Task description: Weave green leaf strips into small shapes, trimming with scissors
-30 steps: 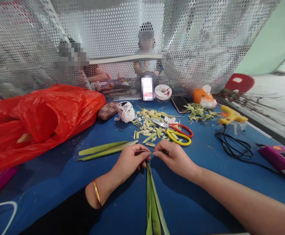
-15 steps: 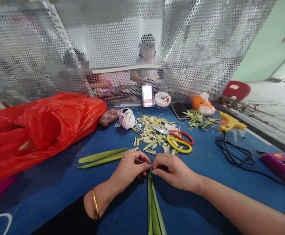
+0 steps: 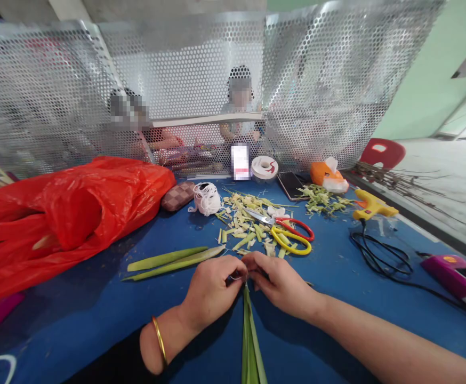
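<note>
A bundle of long green leaves (image 3: 252,341) runs down the middle of the blue table toward me, its narrow end at my fingertips. My left hand (image 3: 216,282) is closed in a pinch, and a thin white string (image 3: 238,278) loops out by its thumb. My right hand (image 3: 280,280) is pinched against it at the bundle's tip; what its fingertips hold is too small to make out. Two loose leaf pieces (image 3: 173,262) lie to the left of my hands. Beyond them, red-and-yellow-handled scissors (image 3: 291,234) rest on a scatter of leaf trimmings (image 3: 243,213).
A red plastic bag (image 3: 69,213) covers the left side. White cord (image 3: 207,199), a checkered pouch (image 3: 177,196), a ribbon spool (image 3: 264,168) and a lit phone (image 3: 240,162) stand further back. A yellow glue gun (image 3: 374,205) and purple power strip (image 3: 455,272) lie right.
My hands have come together at the leaf tip, the right now touching the left. The bundle's tip sits slightly lower in view.
</note>
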### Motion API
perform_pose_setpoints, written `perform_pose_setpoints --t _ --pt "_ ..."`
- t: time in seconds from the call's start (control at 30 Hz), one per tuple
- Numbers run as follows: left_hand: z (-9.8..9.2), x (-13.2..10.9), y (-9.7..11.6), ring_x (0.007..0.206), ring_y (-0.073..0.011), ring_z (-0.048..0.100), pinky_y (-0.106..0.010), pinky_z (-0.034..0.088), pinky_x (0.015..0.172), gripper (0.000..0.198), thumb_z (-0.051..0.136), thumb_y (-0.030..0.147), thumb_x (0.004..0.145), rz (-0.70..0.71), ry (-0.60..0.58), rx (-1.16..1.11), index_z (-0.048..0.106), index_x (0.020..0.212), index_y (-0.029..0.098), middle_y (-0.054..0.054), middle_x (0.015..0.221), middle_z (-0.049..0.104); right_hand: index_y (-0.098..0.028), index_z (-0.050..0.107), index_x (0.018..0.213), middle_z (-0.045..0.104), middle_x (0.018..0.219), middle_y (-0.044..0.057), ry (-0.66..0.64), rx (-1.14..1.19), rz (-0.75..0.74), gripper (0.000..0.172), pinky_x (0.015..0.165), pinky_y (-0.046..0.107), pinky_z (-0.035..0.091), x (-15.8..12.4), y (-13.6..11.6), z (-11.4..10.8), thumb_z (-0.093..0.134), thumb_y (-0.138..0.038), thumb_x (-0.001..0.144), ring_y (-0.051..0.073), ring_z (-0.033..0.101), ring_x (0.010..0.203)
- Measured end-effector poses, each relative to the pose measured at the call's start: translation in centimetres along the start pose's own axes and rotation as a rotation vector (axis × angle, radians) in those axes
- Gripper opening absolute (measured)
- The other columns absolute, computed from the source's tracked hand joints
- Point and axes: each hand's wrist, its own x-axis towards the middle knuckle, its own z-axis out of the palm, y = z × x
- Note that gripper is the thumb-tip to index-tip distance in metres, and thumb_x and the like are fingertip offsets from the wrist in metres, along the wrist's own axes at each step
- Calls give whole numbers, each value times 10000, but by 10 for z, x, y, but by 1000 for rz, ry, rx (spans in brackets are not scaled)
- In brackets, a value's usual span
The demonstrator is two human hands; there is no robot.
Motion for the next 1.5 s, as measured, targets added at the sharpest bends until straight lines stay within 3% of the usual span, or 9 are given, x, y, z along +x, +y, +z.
perform_pose_setpoints --t 0.2,0.37,0.57,0.8,1.13,1.33,1.5 --pt "8 -6 0 708 -168 626 -269 429 641 191 503 66 801 120 91 237 631 791 208 -33 782 694 -205 539 1020 674 830 17 8 -27 -11 223 609 237 461 -1 -2 1 457 -65 866 138 615 643" --pt "8 -5 0 727 -168 643 -263 444 667 201 519 49 787 118 153 181 633 807 213 -23 776 701 -196 574 1059 662 906 35 50 120 67 267 638 262 506 1 3 2 452 -62 863 122 618 616" --pt "7 -3 3 768 -154 658 -249 464 727 181 531 67 813 169 150 55 638 839 212 -19 807 713 -188 648 770 586 885 43 34 245 25 181 641 249 531 5 5 -1 522 -71 825 156 620 795" --pt "5 -1 2 685 -146 631 -241 461 663 146 590 94 770 24 144 17 648 800 225 5 744 693 -189 555 758 561 725 -12 106 240 107 127 634 270 489 5 3 -4 507 -125 856 121 580 617" --pt "1 3 -5 749 -161 647 -254 463 699 148 606 133 817 -35 65 -182 731 837 210 -26 805 718 -189 513 716 481 813 8 5 168 18 207 566 227 471 2 4 -11 460 -12 807 113 524 650" --pt "1 1 -5 756 -147 645 -244 455 705 160 591 120 820 -86 15 -165 722 830 212 -4 810 718 -187 547 702 524 795 14 -32 17 -82 233 683 268 457 1 3 -19 484 0 825 141 535 743" --pt "-4 2 -4 743 -149 617 -258 427 703 107 592 166 822 -147 -49 -114 667 756 205 13 778 691 -181 597 755 558 951 63 -88 -80 -127 212 759 298 461 -2 -1 -28 498 -12 834 168 549 854"
